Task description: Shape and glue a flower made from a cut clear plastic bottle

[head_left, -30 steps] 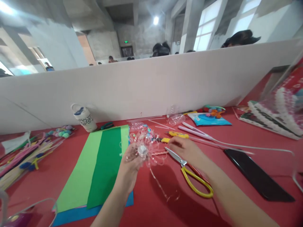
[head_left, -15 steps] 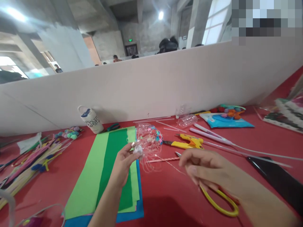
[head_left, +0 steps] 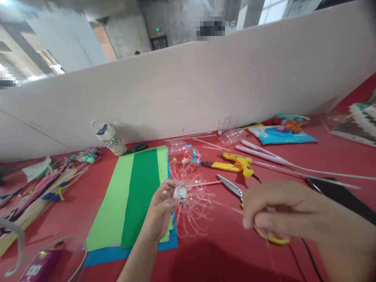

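Note:
My left hand (head_left: 161, 211) pinches the neck of a clear plastic bottle flower (head_left: 190, 196) with curled strips, held just above the red table (head_left: 223, 254). One thin clear strip (head_left: 226, 205) runs from the flower to my right hand (head_left: 276, 213), whose fingers are closed on its end. The right hand is blurred and covers the handles of yellow scissors (head_left: 235, 188) lying on the table.
Green and blue felt sheets (head_left: 138, 196) lie left of the flower. A yellow glue gun (head_left: 235, 163), a phone (head_left: 343, 196), a white bottle (head_left: 108, 137), pipe cleaners (head_left: 35, 192) and craft packs (head_left: 282, 131) lie around. A white partition (head_left: 205, 90) closes the back.
My right hand left the scissors and pulled back toward me, drawing one strip out from the flower. The left hand lowered and turned the flower slightly.

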`<state>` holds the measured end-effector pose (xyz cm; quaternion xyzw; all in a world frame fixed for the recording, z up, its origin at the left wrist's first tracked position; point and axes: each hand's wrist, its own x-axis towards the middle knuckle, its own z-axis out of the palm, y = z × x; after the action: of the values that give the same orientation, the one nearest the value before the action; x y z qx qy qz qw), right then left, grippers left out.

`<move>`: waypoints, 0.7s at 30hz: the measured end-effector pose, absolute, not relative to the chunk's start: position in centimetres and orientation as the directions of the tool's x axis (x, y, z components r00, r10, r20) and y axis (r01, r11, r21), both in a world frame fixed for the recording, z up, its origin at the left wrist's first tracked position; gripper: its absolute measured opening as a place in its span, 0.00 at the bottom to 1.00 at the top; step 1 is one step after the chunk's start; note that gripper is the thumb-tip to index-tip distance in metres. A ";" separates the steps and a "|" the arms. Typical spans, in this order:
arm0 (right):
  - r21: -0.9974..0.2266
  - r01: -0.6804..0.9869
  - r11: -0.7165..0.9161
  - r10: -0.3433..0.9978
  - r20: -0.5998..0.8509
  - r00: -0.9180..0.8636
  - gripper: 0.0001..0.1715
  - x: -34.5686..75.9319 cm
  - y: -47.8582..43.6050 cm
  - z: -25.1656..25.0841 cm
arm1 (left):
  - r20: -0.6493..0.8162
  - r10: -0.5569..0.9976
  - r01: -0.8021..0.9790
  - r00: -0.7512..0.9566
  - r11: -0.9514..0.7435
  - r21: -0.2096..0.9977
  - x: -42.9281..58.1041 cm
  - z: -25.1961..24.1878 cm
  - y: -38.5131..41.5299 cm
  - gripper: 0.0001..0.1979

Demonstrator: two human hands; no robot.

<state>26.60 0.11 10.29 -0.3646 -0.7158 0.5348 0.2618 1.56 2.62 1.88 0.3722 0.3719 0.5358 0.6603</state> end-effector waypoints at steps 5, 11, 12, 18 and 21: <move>-0.954 0.282 0.101 0.969 0.030 -0.246 0.10 25.9 0.7 9.9 | -0.168 0.966 -0.469 0.197 0.243 0.849 1.9 1.4 2.1 0.15; -0.883 0.422 0.208 0.932 0.048 -0.359 0.14 26.3 0.0 9.6 | -0.215 0.962 -0.505 0.166 0.271 0.819 2.2 1.1 2.2 0.15; -0.864 0.433 0.256 0.915 0.073 -0.397 0.13 26.4 -0.2 9.6 | -0.208 0.963 -0.514 0.171 0.268 0.815 2.2 1.1 2.2 0.15; -0.763 0.493 0.419 0.886 0.224 -0.407 0.11 26.3 -0.2 9.9 | -0.126 0.967 -0.548 0.222 0.231 0.804 2.1 1.1 2.1 0.13; -0.723 0.530 0.443 0.884 0.254 -0.393 0.12 25.9 0.3 9.6 | -0.124 0.962 -0.546 0.241 0.240 0.802 2.2 0.9 2.1 0.13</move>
<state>25.89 0.26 9.60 -0.4488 -0.7872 0.2773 0.3193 2.20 2.10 0.87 0.3229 0.3223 0.5249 0.7186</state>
